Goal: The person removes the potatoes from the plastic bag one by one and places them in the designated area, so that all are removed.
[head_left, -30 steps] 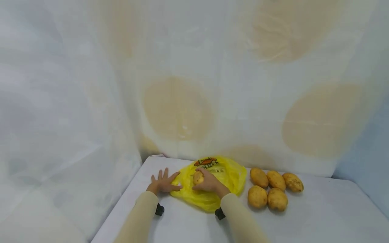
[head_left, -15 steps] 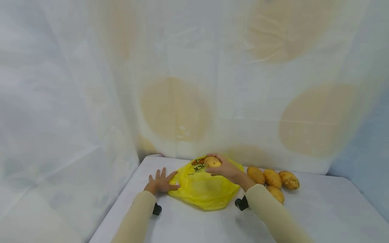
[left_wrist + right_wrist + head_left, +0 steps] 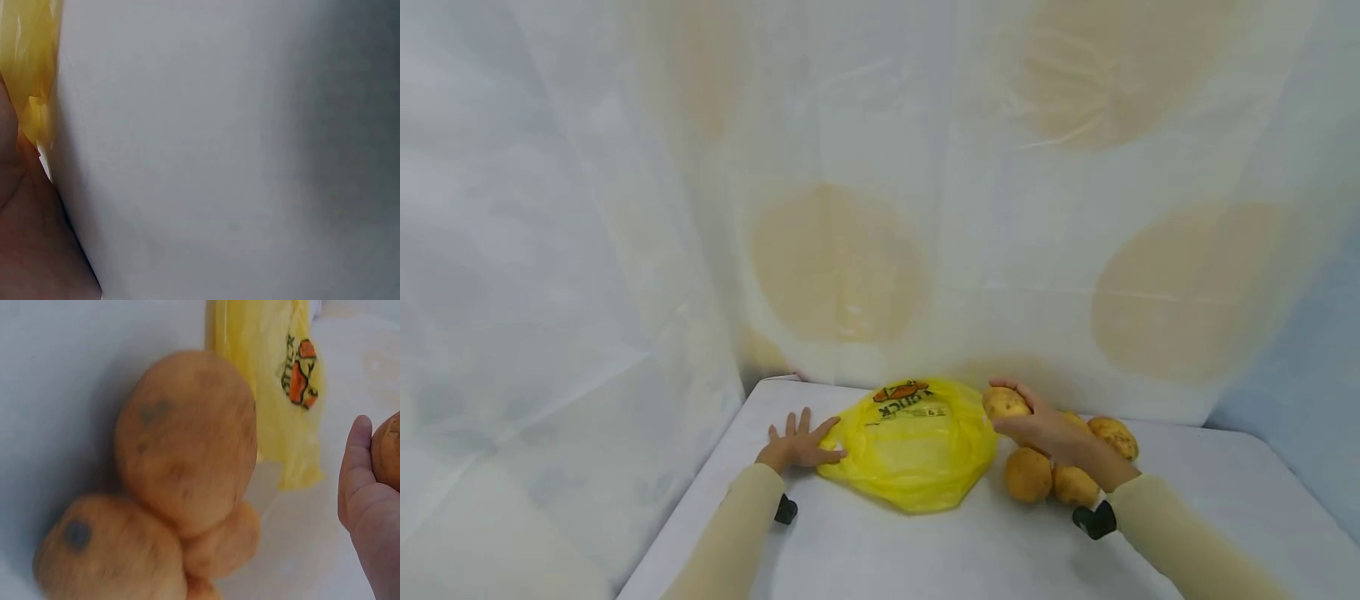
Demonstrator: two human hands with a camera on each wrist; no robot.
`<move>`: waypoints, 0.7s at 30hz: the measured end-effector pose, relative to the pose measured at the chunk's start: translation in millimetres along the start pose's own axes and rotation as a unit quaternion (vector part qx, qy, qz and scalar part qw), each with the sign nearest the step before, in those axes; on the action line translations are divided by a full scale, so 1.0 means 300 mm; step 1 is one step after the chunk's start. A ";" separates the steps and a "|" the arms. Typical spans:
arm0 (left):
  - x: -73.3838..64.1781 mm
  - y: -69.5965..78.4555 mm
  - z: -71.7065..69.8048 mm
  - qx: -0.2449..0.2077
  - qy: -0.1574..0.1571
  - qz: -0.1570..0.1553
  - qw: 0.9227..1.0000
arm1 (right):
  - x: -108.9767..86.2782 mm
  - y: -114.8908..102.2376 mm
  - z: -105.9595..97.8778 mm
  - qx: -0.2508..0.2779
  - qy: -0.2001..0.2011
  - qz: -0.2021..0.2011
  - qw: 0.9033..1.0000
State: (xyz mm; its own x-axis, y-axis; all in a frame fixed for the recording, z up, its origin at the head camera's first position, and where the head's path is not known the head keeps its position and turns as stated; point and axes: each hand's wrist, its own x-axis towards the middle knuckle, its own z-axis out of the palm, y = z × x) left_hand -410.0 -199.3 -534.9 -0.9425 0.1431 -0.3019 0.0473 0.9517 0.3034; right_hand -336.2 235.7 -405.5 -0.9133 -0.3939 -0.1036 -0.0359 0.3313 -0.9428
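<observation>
My right hand (image 3: 1052, 435) grips a potato (image 3: 1004, 403) and holds it up beside the right end of a yellow plastic bag (image 3: 913, 454). Below and behind that hand, several potatoes (image 3: 1028, 475) lie grouped on the table, partly hidden by the hand and forearm. The right wrist view shows the held potato (image 3: 390, 453) at its right edge, with loose potatoes (image 3: 187, 440) close in front. At the bag's left end my left hand (image 3: 797, 447) rests with fingers spread, its thumb over the bag. Only part of the left hand (image 3: 28, 225) shows in the left wrist view.
The bag lies spread on a white table (image 3: 880, 554), its printed side up. Pale sheeting with tan spots (image 3: 838, 262) hangs close behind the table. More sheeting (image 3: 550, 333) stands along the left side, and a bluish panel (image 3: 1307, 358) rises at the right.
My right hand has lifted the potato off the yellow bag and carried it right, over to the other potatoes. The left hand stays at the bag's left end.
</observation>
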 end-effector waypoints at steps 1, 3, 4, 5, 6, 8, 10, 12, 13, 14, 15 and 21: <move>0.001 0.000 0.001 0.001 -0.003 -0.004 1.000 | -0.014 0.003 -0.017 -0.006 0.004 0.004 1.000; 0.003 0.001 0.002 0.002 -0.008 -0.010 1.000 | -0.042 0.007 -0.047 -0.015 0.011 0.011 1.000; 0.003 0.001 0.004 0.002 -0.007 -0.010 1.000 | -0.055 0.009 -0.060 -0.020 0.013 0.013 1.000; 0.005 0.001 0.006 0.002 -0.008 -0.009 1.000 | -0.069 0.011 -0.072 -0.024 0.015 0.015 0.999; 0.006 0.003 0.008 0.002 -0.010 -0.008 1.000 | -0.082 0.014 -0.083 -0.028 0.019 0.018 0.999; 0.007 0.008 0.012 -0.003 -0.011 -0.005 1.000 | -0.111 0.019 -0.104 -0.039 0.026 0.022 0.999; 0.006 0.016 0.014 -0.005 -0.011 -0.002 1.000 | -0.141 0.028 -0.121 -0.060 0.037 0.021 0.997; -0.003 0.025 0.010 -0.008 -0.011 0.000 1.000 | -0.173 0.041 -0.131 -0.083 0.055 0.017 0.995; -0.008 0.028 0.008 -0.011 -0.010 0.000 1.000 | -0.189 0.051 -0.136 -0.091 0.062 0.014 0.994; -0.013 0.031 0.006 -0.011 -0.011 0.000 1.000 | -0.206 0.061 -0.140 -0.097 0.069 0.014 0.993; -0.015 0.032 0.005 -0.010 -0.011 0.002 1.000 | -0.223 0.071 -0.145 -0.101 0.074 0.013 0.992; -0.052 0.056 -0.021 -0.011 -0.002 0.015 1.000 | -0.313 0.138 -0.203 -0.098 0.089 0.040 0.990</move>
State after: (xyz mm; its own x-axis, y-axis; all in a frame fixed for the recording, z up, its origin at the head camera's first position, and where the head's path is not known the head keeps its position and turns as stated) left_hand -396.7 -187.2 -519.5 -0.9394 0.1726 -0.2963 0.0678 0.9405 0.3329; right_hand -276.5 338.6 -415.6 -0.9727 -0.2089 -0.1010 -0.0237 0.5225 -0.8523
